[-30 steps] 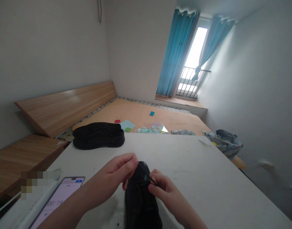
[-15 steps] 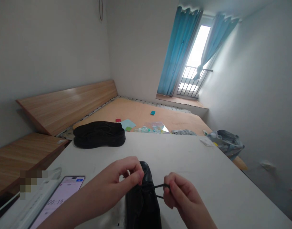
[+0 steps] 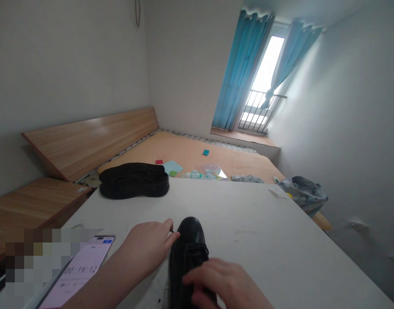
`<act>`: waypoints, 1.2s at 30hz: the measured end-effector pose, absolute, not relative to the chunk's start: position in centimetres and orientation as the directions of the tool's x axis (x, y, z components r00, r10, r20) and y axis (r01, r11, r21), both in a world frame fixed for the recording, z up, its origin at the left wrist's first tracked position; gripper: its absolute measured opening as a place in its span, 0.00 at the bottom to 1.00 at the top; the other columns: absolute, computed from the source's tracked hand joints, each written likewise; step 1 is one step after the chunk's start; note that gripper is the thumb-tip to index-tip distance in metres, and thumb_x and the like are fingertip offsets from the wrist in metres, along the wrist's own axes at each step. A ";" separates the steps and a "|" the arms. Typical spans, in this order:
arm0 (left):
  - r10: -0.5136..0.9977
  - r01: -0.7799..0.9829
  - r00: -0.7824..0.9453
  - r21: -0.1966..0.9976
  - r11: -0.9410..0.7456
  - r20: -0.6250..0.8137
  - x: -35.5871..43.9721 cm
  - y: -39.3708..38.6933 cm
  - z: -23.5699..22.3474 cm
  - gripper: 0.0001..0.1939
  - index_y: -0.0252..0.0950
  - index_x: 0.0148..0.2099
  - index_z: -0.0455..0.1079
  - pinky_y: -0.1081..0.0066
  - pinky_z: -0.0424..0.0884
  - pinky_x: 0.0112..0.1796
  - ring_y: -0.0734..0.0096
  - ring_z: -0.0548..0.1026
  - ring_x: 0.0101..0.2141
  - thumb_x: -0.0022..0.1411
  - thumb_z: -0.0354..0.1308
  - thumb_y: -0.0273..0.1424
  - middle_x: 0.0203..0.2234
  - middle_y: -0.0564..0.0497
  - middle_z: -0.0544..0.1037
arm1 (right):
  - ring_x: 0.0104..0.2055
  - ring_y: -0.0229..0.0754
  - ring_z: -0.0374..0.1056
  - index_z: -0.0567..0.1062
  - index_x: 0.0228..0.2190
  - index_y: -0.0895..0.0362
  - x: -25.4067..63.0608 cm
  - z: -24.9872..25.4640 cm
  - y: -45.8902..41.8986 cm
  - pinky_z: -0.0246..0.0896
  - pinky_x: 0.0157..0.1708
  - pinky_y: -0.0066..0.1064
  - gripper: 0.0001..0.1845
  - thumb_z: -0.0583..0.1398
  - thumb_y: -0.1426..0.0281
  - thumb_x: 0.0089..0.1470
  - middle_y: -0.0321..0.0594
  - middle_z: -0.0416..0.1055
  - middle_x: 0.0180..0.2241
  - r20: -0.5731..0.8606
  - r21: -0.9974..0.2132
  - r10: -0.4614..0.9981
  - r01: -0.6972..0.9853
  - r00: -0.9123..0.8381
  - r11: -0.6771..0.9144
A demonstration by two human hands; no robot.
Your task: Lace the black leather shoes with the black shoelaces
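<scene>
The left hand (image 3: 153,242) has its grip closed, thumb and finger pinched beside the toe on a small dark bit that looks like a lace end (image 3: 171,231). The right hand (image 3: 224,279) lies over the shoe's upper part, fingers bent and smeared; whether its grip holds anything, I cannot tell.

The shoe (image 3: 191,229) sits on the near middle of the counter (image 3: 268,231), toe pointing away. Lacing looks partly done: lace (image 3: 200,248) crosses the front near the toe, with a small loop standing off the right side. Pulling it through and tightening seem left, but the holes higher up are covered, so no count is possible.

The heel is cut off by the lower edge. Farther out, the second shoe (image 3: 134,182) stands sideways at the counter's far left, too dark to judge its lacing. The left forearm covers part of the phone (image 3: 94,253).
</scene>
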State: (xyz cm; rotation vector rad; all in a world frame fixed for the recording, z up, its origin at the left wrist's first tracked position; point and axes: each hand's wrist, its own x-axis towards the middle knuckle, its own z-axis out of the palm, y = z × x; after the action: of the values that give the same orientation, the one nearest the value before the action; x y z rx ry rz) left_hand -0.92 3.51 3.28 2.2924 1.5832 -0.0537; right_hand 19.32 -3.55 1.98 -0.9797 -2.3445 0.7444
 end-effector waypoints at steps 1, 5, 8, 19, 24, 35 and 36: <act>0.895 0.902 0.392 0.282 -0.327 -0.214 -0.9 3.6 3.2 0.19 0.32 0.50 0.73 0.55 0.68 0.43 0.47 0.77 0.45 0.69 0.44 0.35 0.42 0.36 0.80 | 0.36 0.43 0.73 0.76 0.45 0.54 19.3 1.7 -3.3 0.64 0.35 0.30 0.11 0.56 0.70 0.63 0.41 0.79 0.37 0.190 -0.643 0.827 0.570 -0.529 0.512; 0.831 0.807 0.533 0.393 -0.442 -0.160 -0.3 3.4 3.6 0.14 0.40 0.46 0.74 0.64 0.66 0.48 0.59 0.73 0.48 0.68 0.46 0.33 0.44 0.47 0.77 | 0.34 0.41 0.69 0.74 0.38 0.54 19.7 0.9 -2.3 0.63 0.33 0.31 0.11 0.54 0.76 0.59 0.39 0.72 0.35 0.152 -0.691 0.944 0.651 -0.293 0.314; 0.781 0.736 0.606 0.476 -0.481 -0.149 0.3 3.0 3.5 0.10 0.40 0.39 0.74 0.65 0.67 0.43 0.60 0.73 0.44 0.65 0.50 0.30 0.39 0.49 0.77 | 0.39 0.44 0.67 0.72 0.35 0.55 20.0 0.4 -1.6 0.62 0.37 0.34 0.10 0.54 0.78 0.56 0.40 0.69 0.37 0.189 -0.675 0.956 0.677 -0.223 0.291; 0.719 0.622 0.681 0.626 -0.470 -0.139 1.3 2.6 2.5 0.13 0.37 0.33 0.70 0.68 0.65 0.44 0.64 0.71 0.43 0.68 0.49 0.35 0.38 0.50 0.73 | 0.41 0.44 0.64 0.71 0.29 0.55 20.0 -0.3 -0.7 0.60 0.39 0.35 0.09 0.57 0.81 0.51 0.38 0.68 0.34 0.101 -0.674 0.971 0.703 -0.218 0.228; 0.717 0.402 0.694 0.861 -0.310 -0.066 1.0 3.1 3.8 0.19 0.37 0.29 0.64 0.70 0.63 0.35 0.69 0.67 0.32 0.69 0.44 0.41 0.28 0.55 0.68 | 0.43 0.45 0.63 0.71 0.30 0.54 20.0 -0.3 -0.6 0.59 0.44 0.38 0.09 0.55 0.79 0.57 0.38 0.67 0.36 0.113 -0.668 0.951 0.686 -0.290 0.288; 0.869 0.311 0.437 0.868 -0.388 0.232 -1.8 1.8 7.4 0.21 0.38 0.25 0.58 0.73 0.55 0.25 0.73 0.58 0.23 0.69 0.46 0.43 0.19 0.59 0.58 | 0.42 0.46 0.59 0.68 0.27 0.55 19.7 -1.5 -0.2 0.55 0.47 0.39 0.21 0.55 0.52 0.62 0.40 0.62 0.36 -0.037 -0.964 0.959 0.263 -0.282 0.040; 0.864 0.321 0.452 0.863 -0.390 0.223 -1.8 1.8 7.4 0.21 0.38 0.25 0.58 0.72 0.54 0.24 0.74 0.58 0.22 0.69 0.46 0.43 0.19 0.59 0.58 | 0.41 0.45 0.59 0.69 0.27 0.55 19.6 -1.2 -0.2 0.55 0.47 0.38 0.21 0.56 0.51 0.60 0.39 0.63 0.34 -0.047 -0.985 0.966 0.173 -0.256 -0.002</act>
State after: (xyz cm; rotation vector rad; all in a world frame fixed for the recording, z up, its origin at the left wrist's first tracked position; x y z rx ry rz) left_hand -1.84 1.77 7.39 1.9256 0.9938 0.8852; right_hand 19.60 -0.21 -1.18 -1.2203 -1.5225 1.3342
